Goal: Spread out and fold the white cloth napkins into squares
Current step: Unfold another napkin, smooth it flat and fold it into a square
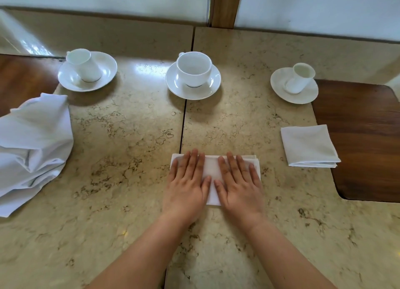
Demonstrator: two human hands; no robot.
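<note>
A folded white napkin (212,169) lies flat on the marble table in front of me. My left hand (187,180) rests palm down on its left half, fingers spread. My right hand (239,181) presses flat on its right half, fingers apart. Both hands cover much of the cloth. To the right a second white napkin (309,146) sits folded into a square, partly over the wooden panel. At the far left lies a heap of crumpled white napkins (32,146), unfolded.
White cups stand on saucers along the back: left (86,71), middle (193,75), right (295,84). A seam (184,120) splits the marble table top. Dark wood panels (363,137) flank it on the right and far left. A wall rises behind.
</note>
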